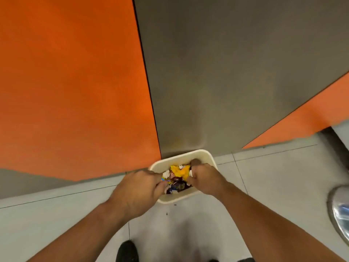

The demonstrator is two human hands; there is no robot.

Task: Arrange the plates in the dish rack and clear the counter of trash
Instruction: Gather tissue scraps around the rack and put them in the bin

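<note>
A cream rectangular trash bin (204,155) stands on the floor against the grey panel, seen from straight above. Over its opening is a bunch of crumpled trash (179,172): a yellow wrapper, bits of white paper and dark printed wrappers. My left hand (138,189) is curled over the bin's left rim and pinches the left side of the bunch. My right hand (204,178) is fisted over the right rim, gripping the right side, with a white scrap showing between its fingers. The hands hide most of the bin's inside. No plates or dish rack are in view.
Orange cabinet fronts (75,82) rise at the left and the far right, with a grey panel (226,72) between them. The floor (273,176) has pale tiles with a few crumbs near the bin. A shiny metal object (340,214) sits at the right edge. My black shoe (127,251) is at the bottom.
</note>
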